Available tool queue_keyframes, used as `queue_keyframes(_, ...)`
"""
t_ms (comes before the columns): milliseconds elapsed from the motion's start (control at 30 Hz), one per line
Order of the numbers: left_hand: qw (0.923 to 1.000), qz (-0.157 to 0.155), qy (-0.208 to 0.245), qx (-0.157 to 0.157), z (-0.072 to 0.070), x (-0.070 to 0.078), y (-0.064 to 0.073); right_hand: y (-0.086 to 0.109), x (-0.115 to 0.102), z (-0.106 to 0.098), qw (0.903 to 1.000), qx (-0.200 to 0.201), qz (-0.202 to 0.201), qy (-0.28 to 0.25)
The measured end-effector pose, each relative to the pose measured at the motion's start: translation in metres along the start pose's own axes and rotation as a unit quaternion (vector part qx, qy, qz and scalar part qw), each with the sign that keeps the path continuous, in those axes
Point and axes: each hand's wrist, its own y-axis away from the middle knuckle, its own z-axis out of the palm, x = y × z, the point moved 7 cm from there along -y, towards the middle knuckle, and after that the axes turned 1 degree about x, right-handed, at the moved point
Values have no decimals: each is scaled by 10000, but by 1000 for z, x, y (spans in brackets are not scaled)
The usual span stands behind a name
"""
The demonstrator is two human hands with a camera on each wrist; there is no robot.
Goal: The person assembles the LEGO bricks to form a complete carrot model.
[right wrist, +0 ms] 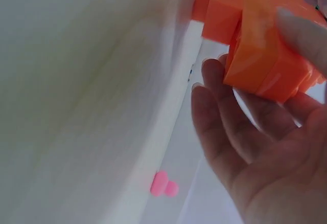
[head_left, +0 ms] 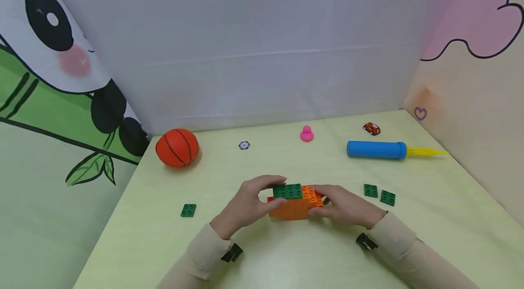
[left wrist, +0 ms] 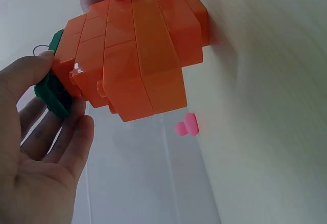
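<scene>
A stack of orange building bricks [head_left: 291,211], wide in the middle and stepped narrower towards its base and top, stands on the table in front of me. A green studded brick [head_left: 287,191] lies over the left part of its top, overhanging the orange studs in the left wrist view. My left hand [head_left: 249,201] pinches this green brick, thumb on the near side and fingers behind. From the right, my right hand [head_left: 347,206] grips the orange stack, its thumb [right wrist: 301,37] on the near face and fingers round the far side.
A small green brick [head_left: 188,210] lies left; two more, one green brick [head_left: 370,190] and another green brick [head_left: 387,197], lie right. Farther back are a toy basketball [head_left: 178,148], a poker chip [head_left: 244,145], a pink knobbed piece [head_left: 307,134], a red toy car [head_left: 371,128] and a blue-yellow pump [head_left: 376,149].
</scene>
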Motion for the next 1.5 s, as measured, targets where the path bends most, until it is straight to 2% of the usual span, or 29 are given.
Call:
queue_keyframes(167,9999,113,-25,-70,-4,1,-1,23,17,-28,9988,464,55,137)
queue_keyframes(300,9998,158,-51,-84,-8,1,0,48,43,-66,9897,1155,304,789)
queue_keyframes(367,9998,185,-54,-70,-10,1,1,57,57,-81,9832,1311,508,1164)
queue_keyframes(433,9997,229,-64,-55,-12,1,2,62,70,-88,9793,1271,733,1396)
queue_keyframes(567,9994,335,-105,-29,-14,-1,3,64,89,-88,9797,921,1059,1432)
queue_keyframes(667,9992,382,-130,-39,-14,-1,3,63,96,-86,9799,781,1182,1404)
queue_keyframes(767,9992,398,-90,-51,-13,-2,1,64,95,-88,9781,809,1166,1524)
queue_keyframes(900,9993,363,-36,-98,-13,-2,0,61,74,-95,9770,1228,724,1586)
queue_keyframes(967,9994,328,-49,-139,-13,-3,-1,56,52,-93,9764,1530,259,1500)
queue_keyframes(1067,9994,301,-38,-191,-10,-4,-2,44,10,-81,9767,1764,-378,1165)
queue_keyframes(1167,9994,290,44,-208,-7,-4,-3,31,-29,-65,9754,1771,-1073,754)
queue_keyframes(1267,9991,325,144,-231,-4,-2,-4,19,-53,-50,9723,1584,-1661,441)
queue_keyframes(1367,9985,478,162,-232,-1,0,-5,12,-62,-41,9719,1388,-1882,287)
queue_keyframes(1500,9977,631,135,-195,0,3,-7,9,-62,-38,9747,1280,-1824,201)
